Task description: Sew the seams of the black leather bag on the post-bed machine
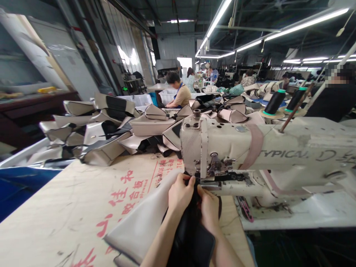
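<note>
Under the head of a sewing machine (222, 144), at the right part of a pale plywood surface (83, 196), a pale and black piece (144, 218) is held at the stitching area. Left hand (179, 193): thumb and forefinger pinched on the black material just beside the needle area; the other fingers curl in. Right hand (209, 205): closed on the right side of the black part, fingertips partly hidden by the material. The two hands are near each other, with black material between them. The piece's pale panel spreads left of the left forearm, over the surface; its black part hangs down between the forearms. Needle itself: too small to make out.

Machine body: off-white, worn, with a pinkish band around the arm and dark lettering. Two spools of black thread (274, 102) stand behind it. Red printed characters mark the plywood. Beyond the surface's far edge: a heap of pale, dark-lined pieces (154, 126). Farther back, a co-worker (182, 95) in a tan top leans forward near white bins (139, 100). Long ceiling lights (214, 24) run overhead.
</note>
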{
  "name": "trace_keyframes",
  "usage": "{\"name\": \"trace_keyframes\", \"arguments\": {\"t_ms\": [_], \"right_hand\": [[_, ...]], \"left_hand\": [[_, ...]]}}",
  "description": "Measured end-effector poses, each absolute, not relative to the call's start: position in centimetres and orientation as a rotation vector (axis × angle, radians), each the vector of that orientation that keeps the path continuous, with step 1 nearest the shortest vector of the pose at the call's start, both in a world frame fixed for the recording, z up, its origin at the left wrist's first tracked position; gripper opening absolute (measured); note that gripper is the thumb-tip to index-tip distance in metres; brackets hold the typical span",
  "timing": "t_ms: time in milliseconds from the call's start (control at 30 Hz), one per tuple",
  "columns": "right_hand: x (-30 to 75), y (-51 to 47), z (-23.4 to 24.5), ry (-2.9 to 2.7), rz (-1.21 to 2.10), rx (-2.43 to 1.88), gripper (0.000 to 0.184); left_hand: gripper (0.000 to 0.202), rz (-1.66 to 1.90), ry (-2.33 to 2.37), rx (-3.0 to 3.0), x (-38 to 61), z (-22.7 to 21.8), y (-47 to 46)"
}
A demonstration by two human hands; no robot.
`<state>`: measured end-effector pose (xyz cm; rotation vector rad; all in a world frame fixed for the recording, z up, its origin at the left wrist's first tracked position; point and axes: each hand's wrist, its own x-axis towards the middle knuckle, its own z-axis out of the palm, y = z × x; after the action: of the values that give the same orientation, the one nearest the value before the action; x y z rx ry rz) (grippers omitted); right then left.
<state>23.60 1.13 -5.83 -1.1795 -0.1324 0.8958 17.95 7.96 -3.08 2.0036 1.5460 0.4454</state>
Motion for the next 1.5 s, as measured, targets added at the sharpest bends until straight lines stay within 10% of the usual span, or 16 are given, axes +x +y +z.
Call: {"name": "trace_keyframes", "arguments": {"t_ms": [567,767,1100,1500], "right_hand": [[29.0,-3.9,-6.1,-0.655,0.74,-1.478,0.037],[45.2,-17.1,-6.0,-0.978,-1.019,-1.946,0.041],[45.2,-19.8,-13.6,-1.234,-1.011,-2.071,0.044],[46.8,-19.6,-6.8,-1.21,-0.999,-2.08,0.039]], "left_hand": [[0.018,0.462,1.531,2.027,18.1,-2.7,8.3],[0.016,0.474,1.519,2.023,18.2,-2.6,8.1],[0.019,0.447,1.523,2.066,18.1,-2.2,7.7],[0.025,0.435,1.552,2.102,18.0,-2.5,7.6]]}}
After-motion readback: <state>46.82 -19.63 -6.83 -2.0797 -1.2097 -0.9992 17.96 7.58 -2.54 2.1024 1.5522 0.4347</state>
